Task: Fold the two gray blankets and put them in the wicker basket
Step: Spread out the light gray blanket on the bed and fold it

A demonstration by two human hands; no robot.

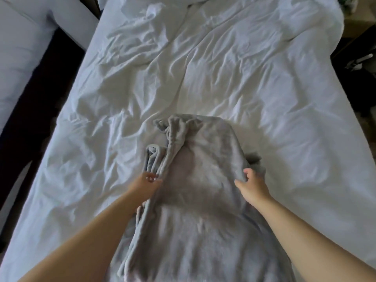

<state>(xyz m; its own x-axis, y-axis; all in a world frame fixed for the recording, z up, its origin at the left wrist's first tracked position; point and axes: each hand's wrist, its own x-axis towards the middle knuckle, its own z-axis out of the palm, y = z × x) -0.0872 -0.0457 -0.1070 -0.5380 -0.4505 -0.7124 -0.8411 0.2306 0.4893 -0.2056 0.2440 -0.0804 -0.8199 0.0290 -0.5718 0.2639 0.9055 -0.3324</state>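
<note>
A gray fleece blanket (195,210) lies lengthwise on the white bed (234,82), reaching from the near edge to the middle of the mattress. Its left side is bunched into several stacked layers. My left hand (147,183) grips that bunched left edge. My right hand (252,185) grips the blanket's right edge, with fabric gathered in its curled fingers. Between the hands the cloth is lifted a little and casts a shadow. I see only one gray blanket, and the wicker basket is not in view.
The rumpled white sheet covers the whole bed. A second white bed or cushion (26,37) lies at the far left across a dark gap of floor (30,123). Dark furniture (358,58) stands along the right edge.
</note>
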